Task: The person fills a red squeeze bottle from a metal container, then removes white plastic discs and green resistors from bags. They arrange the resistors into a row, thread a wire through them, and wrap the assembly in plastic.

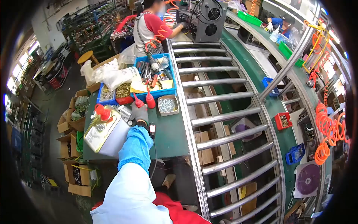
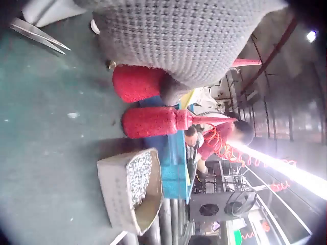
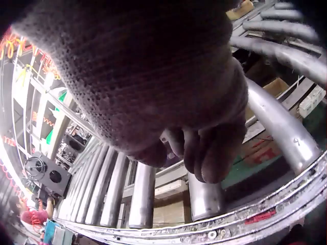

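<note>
My gloved left hand (image 1: 140,113) grips a red squeeze bottle (image 2: 134,83) with a pointed nozzle, which stands on the green bench. Right beside it is a second red squeeze bottle (image 2: 149,121), upright. A small carton (image 2: 115,186) of metal screws sits close by. To the left of the hand stands a large rectangular metal can (image 1: 108,136) with a red cap. My gloved right hand (image 3: 168,97) shows only in the right wrist view, over the metal rollers (image 3: 140,199). Its fingers hang loosely curled with nothing in them.
A blue bin (image 1: 172,90) of tools stands behind the bottles. Blue and red trays (image 1: 124,100) of small parts sit to its left. The roller conveyor's side rail (image 1: 186,127) borders the bench. Farther along, another person (image 1: 151,28) works beside a black speaker-like box (image 1: 209,31).
</note>
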### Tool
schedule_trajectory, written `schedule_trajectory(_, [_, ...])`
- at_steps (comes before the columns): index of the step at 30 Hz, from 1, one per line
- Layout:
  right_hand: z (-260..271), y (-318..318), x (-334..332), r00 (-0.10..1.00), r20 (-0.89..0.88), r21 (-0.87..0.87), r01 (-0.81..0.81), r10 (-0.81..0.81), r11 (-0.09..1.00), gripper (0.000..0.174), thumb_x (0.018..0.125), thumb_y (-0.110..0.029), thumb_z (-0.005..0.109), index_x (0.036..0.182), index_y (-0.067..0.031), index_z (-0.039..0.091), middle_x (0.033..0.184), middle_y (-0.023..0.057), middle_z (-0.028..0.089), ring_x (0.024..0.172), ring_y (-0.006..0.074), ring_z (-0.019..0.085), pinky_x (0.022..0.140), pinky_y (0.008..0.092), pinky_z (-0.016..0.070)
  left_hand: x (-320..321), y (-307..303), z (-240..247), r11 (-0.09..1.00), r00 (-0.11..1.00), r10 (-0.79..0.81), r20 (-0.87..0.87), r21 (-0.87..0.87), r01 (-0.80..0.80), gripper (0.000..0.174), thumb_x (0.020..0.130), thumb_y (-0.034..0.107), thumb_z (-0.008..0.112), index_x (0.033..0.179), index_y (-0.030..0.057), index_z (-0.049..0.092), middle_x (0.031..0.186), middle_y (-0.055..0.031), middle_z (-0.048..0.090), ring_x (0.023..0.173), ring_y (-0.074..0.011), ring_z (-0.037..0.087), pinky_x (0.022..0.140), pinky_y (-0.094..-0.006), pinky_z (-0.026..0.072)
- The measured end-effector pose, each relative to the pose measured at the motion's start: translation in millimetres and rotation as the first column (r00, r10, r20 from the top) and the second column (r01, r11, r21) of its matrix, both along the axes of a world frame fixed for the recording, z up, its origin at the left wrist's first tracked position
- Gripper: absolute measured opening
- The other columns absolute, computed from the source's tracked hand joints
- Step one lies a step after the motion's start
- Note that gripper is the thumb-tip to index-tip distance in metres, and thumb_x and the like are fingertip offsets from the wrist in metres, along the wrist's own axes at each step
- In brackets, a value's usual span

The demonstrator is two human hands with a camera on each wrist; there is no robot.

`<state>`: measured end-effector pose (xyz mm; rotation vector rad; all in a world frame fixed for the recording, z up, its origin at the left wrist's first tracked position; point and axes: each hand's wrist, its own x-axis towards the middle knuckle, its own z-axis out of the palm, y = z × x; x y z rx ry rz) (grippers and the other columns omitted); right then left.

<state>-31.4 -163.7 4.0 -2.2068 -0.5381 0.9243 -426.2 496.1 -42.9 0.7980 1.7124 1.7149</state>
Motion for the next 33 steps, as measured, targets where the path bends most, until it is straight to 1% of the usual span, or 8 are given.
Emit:
schedule_trajectory(7, [26, 30, -16, 0.995, -0.056, -0.037, 0.084, -0.086, 0.996, 0.027, 0.095, -0.022, 0.066, 0.11, -0.0002, 0.067, 0.087, 0.005, 0.066, 0.074, 0.0136, 0.054, 0.066, 0.0305, 0.0482, -11, 46, -66, 0.997, 0.998, -0.054, 0.031, 0.052, 0.052, 0.065, 0.073, -0.01, 0.061, 0.137, 0.0021, 0.053, 0.119, -0.01, 0.063, 0.105, -0.0227, 0.062, 0.094, -0.0332, 0.0482])
schedule_trajectory(12, [21, 40, -1, 0.989, 0.054, -0.15, -0.128, 0.138, 0.98, 0.03, 0.096, -0.026, 0.063, 0.116, -0.0042, 0.066, 0.101, 0.0105, 0.068, 0.089, 0.019, 0.059, 0.079, 0.0344, 0.0495, -4, 51, -70, 0.999, 0.999, -0.044, -0.001, 0.01, 0.044, 0.064, 0.074, -0.008, 0.059, 0.137, -0.0012, 0.051, 0.121, -0.0141, 0.063, 0.107, -0.0247, 0.062, 0.097, -0.0344, 0.0477])
schedule_trajectory(17, [29, 49, 0, 0.983, 0.09, -0.203, -0.142, 0.163, 0.969, 0.032, 0.097, -0.028, 0.06, 0.118, -0.0046, 0.065, 0.109, 0.0146, 0.068, 0.098, 0.0273, 0.062, 0.088, 0.0383, 0.0485, 22, 17, -79, 0.954, 0.957, 0.164, -0.238, -0.21, -0.215, 0.053, 0.077, -0.002, 0.062, 0.13, -0.0029, 0.054, 0.116, -0.0181, 0.066, 0.104, -0.0298, 0.065, 0.093, -0.0352, 0.0493])
schedule_trajectory(22, [18, 16, 25, 0.997, 0.071, -0.019, 0.026, -0.025, 0.999, 0.034, 0.096, -0.026, 0.06, 0.119, -0.0005, 0.064, 0.11, 0.0177, 0.07, 0.101, 0.0287, 0.064, 0.091, 0.0375, 0.0501, 99, -102, -38, 0.923, 0.912, -0.384, -0.145, -0.087, 0.375, 0.027, 0.089, 0.015, 0.064, 0.11, -0.0021, 0.066, 0.098, -0.0149, 0.072, 0.093, -0.0265, 0.068, 0.085, -0.0375, 0.0528])
schedule_trajectory(23, [-29, -24, 56, 0.949, -0.145, 0.053, 0.289, -0.279, 0.956, 0.02, 0.092, -0.014, 0.064, 0.102, 0.0026, 0.067, 0.085, 0.0027, 0.06, 0.071, 0.0127, 0.056, 0.066, 0.0283, 0.0486, 122, -143, 1, 0.853, 0.811, -0.52, -0.267, -0.203, 0.48, 0.027, 0.089, 0.014, 0.062, 0.109, -0.0032, 0.067, 0.099, -0.0149, 0.072, 0.092, -0.0251, 0.068, 0.084, -0.0371, 0.0533])
schedule_trajectory(27, [63, -52, 101, 0.864, 0.248, -0.07, 0.468, -0.439, 0.881, 0.041, 0.093, -0.031, 0.064, 0.119, 0.0007, 0.068, 0.117, 0.0183, 0.069, 0.105, 0.0284, 0.066, 0.094, 0.0368, 0.0499, 199, -245, 43, 0.261, 0.308, -0.943, 0.127, -0.291, 0.92, 0.038, 0.09, 0.018, 0.066, 0.12, -0.0047, 0.065, 0.101, -0.0117, 0.071, 0.088, -0.0179, 0.066, 0.076, -0.0302, 0.053])
schedule_trajectory(29, [48, -139, 161, 0.789, 0.364, -0.009, 0.534, -0.494, 0.846, 0.044, 0.093, -0.036, 0.06, 0.111, 0.0041, 0.065, 0.094, 0.022, 0.071, 0.088, 0.0346, 0.068, 0.079, 0.0431, 0.0521, 229, -277, 47, -0.068, 0.009, -0.971, 0.237, -0.315, 0.947, 0.034, 0.09, 0.018, 0.069, 0.115, -0.0047, 0.064, 0.088, -0.0065, 0.066, 0.074, -0.0124, 0.061, 0.063, -0.0274, 0.0495])
schedule_trajectory(33, [56, -276, 281, 0.493, 0.64, 0.119, 0.694, -0.589, 0.71, 0.042, 0.09, -0.036, 0.066, 0.105, 0.003, 0.067, 0.075, 0.0113, 0.064, 0.063, 0.0182, 0.061, 0.058, 0.0363, 0.0486, 297, -335, 19, -0.211, -0.177, -0.976, 0.125, -0.365, 0.907, 0.027, 0.085, 0.01, 0.062, 0.106, -0.007, 0.064, 0.076, -0.0061, 0.061, 0.063, -0.0118, 0.057, 0.051, -0.0276, 0.0444])
